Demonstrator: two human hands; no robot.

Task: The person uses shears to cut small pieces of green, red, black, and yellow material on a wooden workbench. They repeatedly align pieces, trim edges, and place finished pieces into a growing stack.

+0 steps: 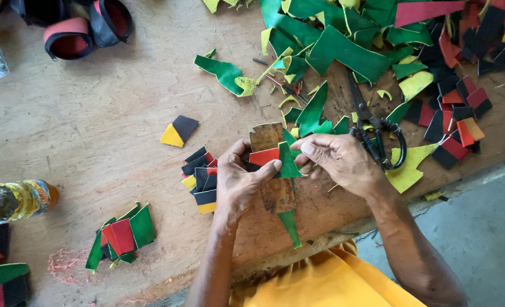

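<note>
- The left hand (238,179) pinches a red piece (264,156) of cut material, thumb tip on its right end, fingers closed under it.
- The right hand (337,159) has its grip closed on a green piece (289,162), thumb on top at its upper right edge; the green piece overlaps the right end of the red one.
- Both pieces are held just above the wooden desk (93,119), near its front edge, over a brown worn pad (266,136) that lies flat beneath the hands.
- A long green strip (291,226) lies on the desk below the held pieces, pointing toward the person in a yellow garment (326,284).
- Just left of the left hand sits a small stack of black, red and yellow pieces (201,179).
- Further left lies a single black and yellow piece (178,131), and lower left a fan of green and red pieces (121,236).
- Black-handled scissors (374,128) lie just beyond the right hand, blades pointing away.
- A large heap of green and yellow offcuts (343,45) covers the far side of the desk; black and red pieces (457,119) lie to the right of the scissors.
- A plastic bottle (13,200) of yellowish liquid lies at the left edge.
</note>
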